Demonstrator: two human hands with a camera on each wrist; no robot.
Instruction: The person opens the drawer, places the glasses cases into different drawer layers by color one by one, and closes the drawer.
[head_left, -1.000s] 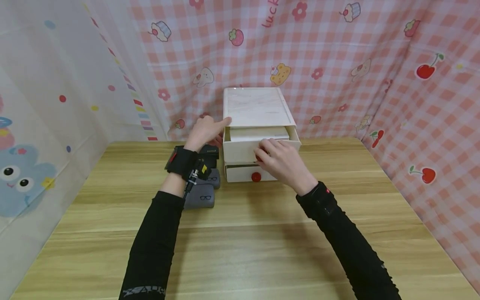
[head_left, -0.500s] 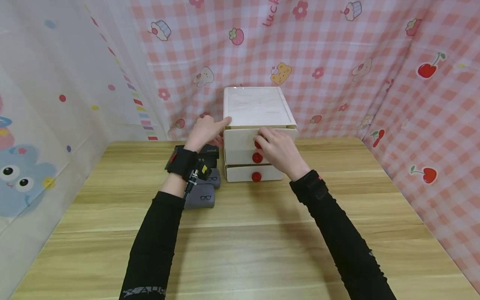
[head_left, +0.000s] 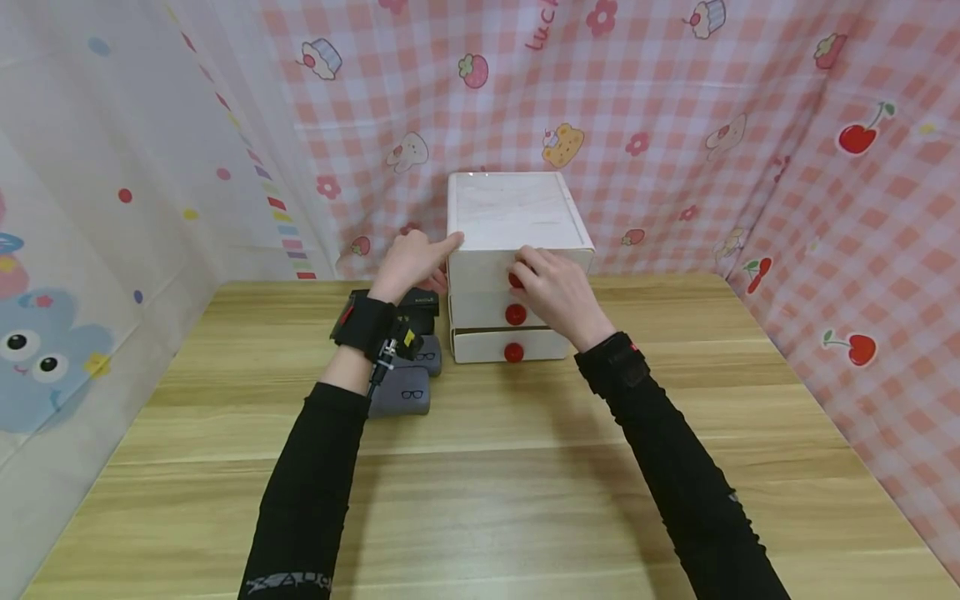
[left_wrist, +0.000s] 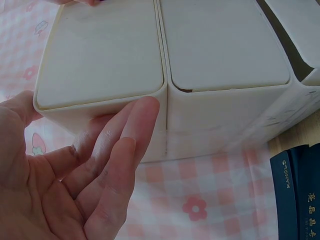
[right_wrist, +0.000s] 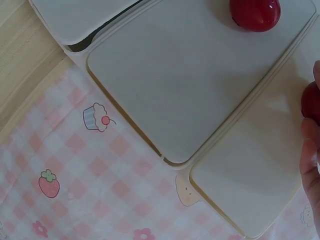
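A white drawer cabinet with three stacked drawers stands at the back of the table. My right hand pinches the red knob of the top drawer, which sits flush in the cabinet. My left hand steadies the cabinet's left side: the thumb lies at the upper front corner, while the extended fingers touch the side wall. Below are the middle drawer's red knob and the bottom drawer, which stands slightly ajar.
Grey glasses cases lie left of the cabinet, near my left wrist. Behind them are dark boxes, one with gold lettering in the left wrist view. A pink checked curtain hangs behind the wooden table.
The top drawer has slid back into the cabinet, hiding the white item inside. My right hand moved away from me with its knob. The left hand stayed put.
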